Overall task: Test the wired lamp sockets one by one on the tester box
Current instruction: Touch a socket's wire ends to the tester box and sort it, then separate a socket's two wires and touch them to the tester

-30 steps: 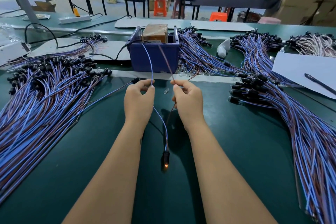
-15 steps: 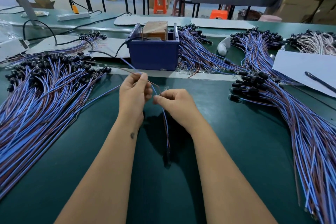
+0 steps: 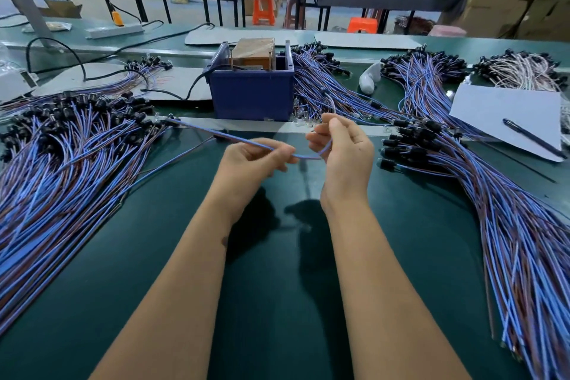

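A blue tester box (image 3: 252, 95) with a brown block inside stands at the middle back of the green mat. In front of it my left hand (image 3: 251, 165) and my right hand (image 3: 342, 154) both pinch one wired lamp socket's blue-and-brown lead (image 3: 234, 139). The lead runs from my right fingers past my left hand toward the left pile, and its far end lies near the white strip. Its black socket cannot be picked out.
A big pile of wired sockets (image 3: 64, 151) fans across the left, another pile (image 3: 481, 182) runs down the right, and more bundles lie behind the box. A white sheet (image 3: 509, 114) with a pen (image 3: 533, 137) sits far right. A black cable (image 3: 191, 89) enters the box.
The lead was lifted off the tester box, its lit socket went dark, and both hands swung it leftward so it now stretches toward the left pile. My right hand rose.
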`<state>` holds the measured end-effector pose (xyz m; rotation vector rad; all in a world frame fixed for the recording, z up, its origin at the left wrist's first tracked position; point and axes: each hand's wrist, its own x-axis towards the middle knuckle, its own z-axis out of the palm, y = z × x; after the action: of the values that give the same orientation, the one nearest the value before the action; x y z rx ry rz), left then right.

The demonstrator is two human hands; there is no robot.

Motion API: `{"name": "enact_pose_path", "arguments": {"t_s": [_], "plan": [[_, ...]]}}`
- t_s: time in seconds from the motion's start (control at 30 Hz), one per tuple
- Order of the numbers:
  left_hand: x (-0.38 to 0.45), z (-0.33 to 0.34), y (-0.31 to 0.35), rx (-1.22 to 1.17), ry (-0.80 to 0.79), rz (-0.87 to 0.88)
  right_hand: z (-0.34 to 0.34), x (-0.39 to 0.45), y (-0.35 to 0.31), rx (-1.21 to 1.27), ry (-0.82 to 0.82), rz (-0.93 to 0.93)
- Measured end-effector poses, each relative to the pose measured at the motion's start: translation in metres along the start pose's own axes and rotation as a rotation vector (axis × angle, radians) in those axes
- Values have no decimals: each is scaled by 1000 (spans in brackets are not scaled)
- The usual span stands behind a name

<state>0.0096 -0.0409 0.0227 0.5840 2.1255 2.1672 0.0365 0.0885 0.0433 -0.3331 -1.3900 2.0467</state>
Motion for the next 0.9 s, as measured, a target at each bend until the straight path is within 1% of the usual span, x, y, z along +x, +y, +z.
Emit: {"name": "enact_pose_path", "arguments": {"t_s": [0.07,0.2,0.27,0.33,0.43,0.5,0.53,0.6,0.63,0.67,0.7,0.73,0.77,0.8,0.87,0.9], "plan": [[-4,14,1,94,-126,35,-7,5,0,-105,-3,-2],[-13,31,-2,211,-367,19,-28,12,-2,-376,-16,44],[-14,33,-4,357,-428,87,-43,17,-7,-474,-44,62],[-13,33,-7,412,-415,91,-62,23,-18,-565,-61,64],[-11,33,-11,396,-346,52,-90,36,-44,-629,-42,58],[-11,33,-13,383,-329,30,-111,44,-64,-744,-28,91],[-11,34,-13,385,-324,25,-121,48,-71,-865,-13,110],[-11,35,-12,409,-307,27,-138,51,-80,-1245,56,118],[-11,36,-11,419,-300,27,-141,48,-82,-1448,125,100],[-11,38,-10,424,-295,23,-140,43,-82,-1596,195,56],[-12,38,-9,424,-292,19,-136,39,-80,-1661,245,-11],[-13,39,-9,426,-289,16,-131,35,-77,-1652,259,-84],[-13,39,-8,427,-289,12,-124,33,-73,-1602,227,-131],[-14,39,-8,425,-290,8,-118,32,-67,-1522,164,-135],[-15,37,-6,410,-296,-5,-105,30,-52,-1393,52,-21],[-15,36,-6,401,-299,-11,-102,30,-45,-1396,29,63]]}}
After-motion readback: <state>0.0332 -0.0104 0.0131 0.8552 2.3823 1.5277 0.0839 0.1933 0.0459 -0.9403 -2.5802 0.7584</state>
